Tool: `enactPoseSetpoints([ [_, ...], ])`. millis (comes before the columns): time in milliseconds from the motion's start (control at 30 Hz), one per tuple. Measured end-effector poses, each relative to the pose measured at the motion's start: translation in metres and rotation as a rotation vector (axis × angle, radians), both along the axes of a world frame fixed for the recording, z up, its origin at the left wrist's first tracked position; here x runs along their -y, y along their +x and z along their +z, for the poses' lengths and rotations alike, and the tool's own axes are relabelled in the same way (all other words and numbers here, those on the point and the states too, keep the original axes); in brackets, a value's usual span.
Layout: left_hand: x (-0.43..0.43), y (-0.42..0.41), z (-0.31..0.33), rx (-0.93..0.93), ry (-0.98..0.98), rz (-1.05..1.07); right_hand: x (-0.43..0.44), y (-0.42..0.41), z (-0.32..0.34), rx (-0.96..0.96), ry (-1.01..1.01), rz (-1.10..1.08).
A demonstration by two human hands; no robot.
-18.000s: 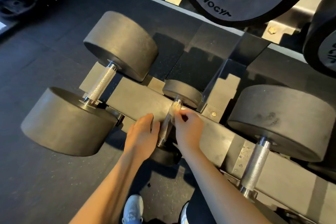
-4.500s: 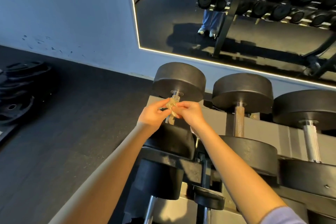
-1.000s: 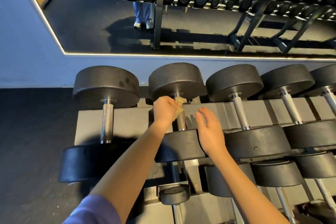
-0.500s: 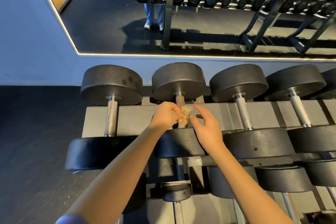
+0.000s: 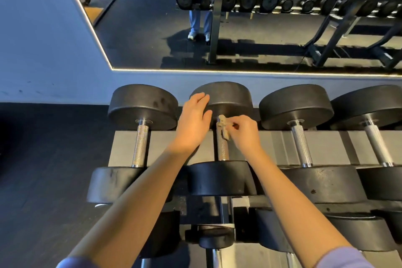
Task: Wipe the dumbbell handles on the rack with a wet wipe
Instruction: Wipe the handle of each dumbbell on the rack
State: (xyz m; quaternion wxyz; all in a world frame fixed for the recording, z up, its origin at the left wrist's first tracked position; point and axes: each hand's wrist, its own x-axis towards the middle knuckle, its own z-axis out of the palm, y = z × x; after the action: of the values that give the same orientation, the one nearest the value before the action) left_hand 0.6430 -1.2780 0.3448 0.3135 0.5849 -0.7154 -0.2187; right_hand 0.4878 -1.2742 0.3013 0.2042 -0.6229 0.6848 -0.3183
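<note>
Several black dumbbells lie side by side on the top tier of the grey rack (image 5: 272,148). My right hand (image 5: 244,131) pinches a crumpled, soiled wet wipe (image 5: 224,127) against the upper part of the second dumbbell's handle (image 5: 223,148). My left hand (image 5: 193,119) is lifted just left of that handle, fingers relaxed and spread over the edge of the far weight head (image 5: 228,95), holding nothing. The leftmost handle (image 5: 140,144) and the third handle (image 5: 301,143) are bare knurled metal.
A lower tier holds smaller dumbbells (image 5: 215,237) below my forearms. A wall mirror (image 5: 239,17) behind the rack reflects more racks and a person's legs. Dark rubber floor (image 5: 43,169) lies to the left.
The wipe has passed from my left hand to my right hand. My left hand let go and rose toward the far weight head. The wipe now sits higher on the handle.
</note>
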Motion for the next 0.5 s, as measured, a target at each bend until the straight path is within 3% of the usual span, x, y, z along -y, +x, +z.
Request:
enactPoseSetpoints([
  [100, 0.005, 0.001, -0.006, 0.063, 0.024, -0.001, 0.003, 0.001, -0.008, -0.068, 0.090, 0.159],
  [233, 0.006, 0.001, -0.009, 0.038, 0.036, 0.007, -0.008, -0.007, -0.011, -0.011, 0.177, 0.272],
  [333, 0.006, 0.000, -0.009, 0.022, 0.043, 0.008, -0.006, -0.007, -0.006, -0.126, 0.214, 0.322],
  [400, 0.005, 0.001, -0.010, 0.026, 0.045, 0.003, 0.000, -0.003, -0.002, -0.213, 0.179, 0.289],
  [500, 0.005, 0.002, -0.011, 0.046, 0.045, -0.009, 0.008, 0.002, -0.003, -0.148, 0.007, 0.157],
])
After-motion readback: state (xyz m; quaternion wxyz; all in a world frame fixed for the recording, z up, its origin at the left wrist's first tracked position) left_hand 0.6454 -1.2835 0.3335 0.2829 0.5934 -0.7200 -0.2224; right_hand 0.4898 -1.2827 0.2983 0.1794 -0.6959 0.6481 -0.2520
